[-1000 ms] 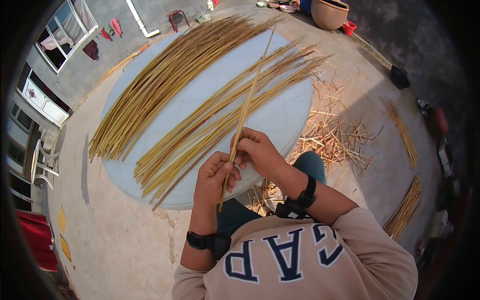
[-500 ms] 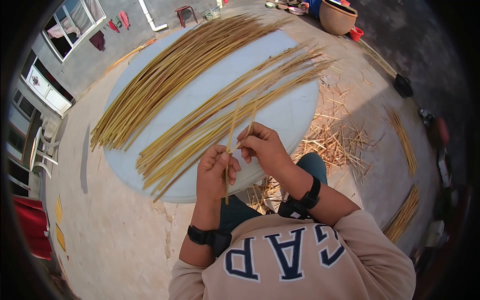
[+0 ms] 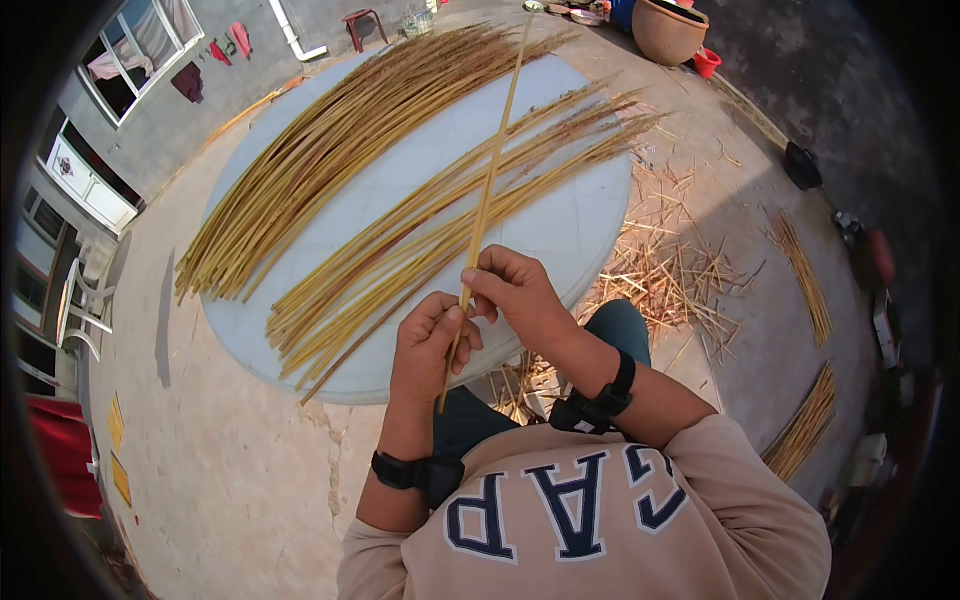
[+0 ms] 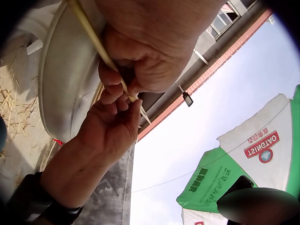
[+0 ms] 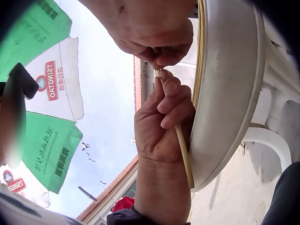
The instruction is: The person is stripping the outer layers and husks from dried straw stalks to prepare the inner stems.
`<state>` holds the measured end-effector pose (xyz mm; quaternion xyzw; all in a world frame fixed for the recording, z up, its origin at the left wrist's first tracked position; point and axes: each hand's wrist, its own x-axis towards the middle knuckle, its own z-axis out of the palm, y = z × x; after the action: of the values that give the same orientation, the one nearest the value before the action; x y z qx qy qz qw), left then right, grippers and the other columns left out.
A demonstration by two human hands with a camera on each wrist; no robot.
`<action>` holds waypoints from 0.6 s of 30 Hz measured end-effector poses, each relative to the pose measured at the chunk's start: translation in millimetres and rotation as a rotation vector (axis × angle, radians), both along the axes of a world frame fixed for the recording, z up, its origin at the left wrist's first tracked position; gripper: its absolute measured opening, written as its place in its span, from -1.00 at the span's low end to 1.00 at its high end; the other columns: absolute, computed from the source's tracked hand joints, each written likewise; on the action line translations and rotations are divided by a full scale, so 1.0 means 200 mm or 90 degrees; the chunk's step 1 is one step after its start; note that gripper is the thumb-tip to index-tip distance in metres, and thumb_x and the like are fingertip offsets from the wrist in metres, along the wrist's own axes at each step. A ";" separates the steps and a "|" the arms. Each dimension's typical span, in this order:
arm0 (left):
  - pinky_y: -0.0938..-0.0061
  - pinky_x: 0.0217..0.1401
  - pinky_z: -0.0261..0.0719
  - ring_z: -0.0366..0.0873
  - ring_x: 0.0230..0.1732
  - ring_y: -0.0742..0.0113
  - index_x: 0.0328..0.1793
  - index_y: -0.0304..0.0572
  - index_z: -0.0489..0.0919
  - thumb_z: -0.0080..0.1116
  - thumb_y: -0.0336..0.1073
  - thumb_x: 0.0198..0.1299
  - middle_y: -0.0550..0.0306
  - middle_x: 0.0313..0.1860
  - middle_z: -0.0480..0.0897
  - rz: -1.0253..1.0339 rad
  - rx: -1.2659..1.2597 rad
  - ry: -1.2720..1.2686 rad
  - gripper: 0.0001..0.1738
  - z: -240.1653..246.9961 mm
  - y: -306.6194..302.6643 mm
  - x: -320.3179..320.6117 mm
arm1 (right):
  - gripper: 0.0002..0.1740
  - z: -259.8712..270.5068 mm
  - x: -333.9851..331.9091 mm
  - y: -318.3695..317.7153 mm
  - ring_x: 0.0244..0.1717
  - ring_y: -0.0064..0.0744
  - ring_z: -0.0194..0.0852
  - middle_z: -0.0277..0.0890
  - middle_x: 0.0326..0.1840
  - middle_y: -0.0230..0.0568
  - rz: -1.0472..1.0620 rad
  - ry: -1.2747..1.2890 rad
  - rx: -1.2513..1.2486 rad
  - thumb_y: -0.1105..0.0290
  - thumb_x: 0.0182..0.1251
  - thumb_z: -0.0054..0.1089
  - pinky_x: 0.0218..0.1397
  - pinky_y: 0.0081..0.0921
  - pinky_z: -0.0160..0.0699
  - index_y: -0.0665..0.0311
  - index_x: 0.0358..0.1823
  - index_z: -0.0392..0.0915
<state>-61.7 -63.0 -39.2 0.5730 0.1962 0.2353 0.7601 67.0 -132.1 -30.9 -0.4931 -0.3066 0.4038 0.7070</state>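
Observation:
A long, thin straw-coloured stalk [image 3: 490, 190] runs from between the two hands up over the table. The left hand [image 3: 425, 348] grips its lower part, fingers curled round it, and the butt end sticks out below the palm. Just above, the right hand [image 3: 515, 295] pinches the stalk between thumb and fingertips. In the right wrist view, the stalk's lower end [image 5: 184, 159] passes the left hand's heel, and the fingertips of both hands meet at a pale spot. Beyond the hands, a smaller row of feathery-topped stalks [image 3: 400, 250] lies on the round pale table [image 3: 360, 205].
A thick bundle of similar stalks [image 3: 330, 150] covers the table's far left side. Broken straw pieces [image 3: 670, 265] litter the ground at right, near two small bundles, one of them a straw bundle [image 3: 805, 410]. A clay pot [image 3: 668, 32] stands at the back.
Half a second ago, two strips spread apart above the hands, the right hand drawn slightly rightward. Now they line up as one long stalk, and the right hand is back close above the left.

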 end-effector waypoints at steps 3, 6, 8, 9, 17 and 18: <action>0.75 -0.71 0.25 0.35 -0.69 0.56 -0.21 -0.27 0.44 -0.08 -0.22 0.31 0.06 -0.56 0.55 -0.028 0.022 0.007 -0.76 0.00 0.00 0.00 | -0.83 0.00 0.00 -0.01 -0.62 -0.73 0.31 0.38 -0.60 -0.40 -0.019 -0.012 0.003 0.38 0.23 0.13 -0.63 -0.75 0.26 0.31 -0.44 0.43; 0.69 -0.56 0.42 0.44 -0.54 0.52 -0.07 -0.32 0.43 -0.09 -0.23 0.32 0.01 -0.44 0.58 0.011 0.051 0.009 -0.73 0.02 -0.02 0.00 | -0.82 0.04 0.07 -0.04 -0.63 -0.69 0.30 0.37 -0.62 -0.39 -0.097 0.000 0.012 0.38 0.23 0.14 -0.64 -0.71 0.27 0.31 -0.47 0.43; 0.63 -0.44 0.47 0.47 -0.46 0.49 -0.01 -0.33 0.41 -0.09 -0.24 0.31 -0.01 -0.36 0.58 0.032 0.037 -0.044 -0.71 0.00 -0.02 0.00 | -0.80 0.10 0.23 -0.07 -0.65 -0.66 0.30 0.38 -0.63 -0.39 -0.219 0.035 0.106 0.35 0.22 0.17 -0.59 -0.67 0.31 0.32 -0.47 0.45; 0.57 -0.32 0.53 0.50 -0.37 0.45 0.06 -0.34 0.39 -0.08 -0.24 0.31 -0.04 -0.29 0.58 0.051 0.025 -0.099 -0.68 -0.02 -0.02 0.00 | -0.79 0.14 0.34 -0.10 -0.64 -0.62 0.31 0.41 -0.60 -0.37 -0.317 0.080 0.183 0.32 0.25 0.15 -0.57 -0.66 0.33 0.32 -0.43 0.46; 0.51 -0.11 0.51 0.53 -0.24 0.40 0.04 -0.32 0.43 0.00 -0.29 0.28 0.03 -0.19 0.58 0.014 0.093 -0.094 -0.71 -0.03 -0.01 -0.01 | -0.75 0.10 0.60 -0.22 -0.51 -0.61 0.37 0.46 -0.42 -0.31 -0.323 0.184 0.215 0.32 0.35 -0.04 -0.57 -0.69 0.32 0.38 -0.17 0.47; 0.52 -0.10 0.50 0.54 -0.24 0.41 -0.02 -0.31 0.47 0.02 -0.32 0.26 0.06 -0.19 0.58 0.002 0.152 -0.066 -0.75 -0.03 -0.02 -0.01 | -0.78 0.09 0.51 -0.17 -0.54 -0.62 0.36 0.46 -0.42 -0.32 -0.286 0.131 0.159 0.34 0.34 -0.02 -0.58 -0.69 0.31 0.37 -0.19 0.48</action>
<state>-64.5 -67.5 -45.2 0.6461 0.1280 0.2871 0.6955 168.7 -166.7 -13.0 -0.4143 -0.1635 0.2441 0.8614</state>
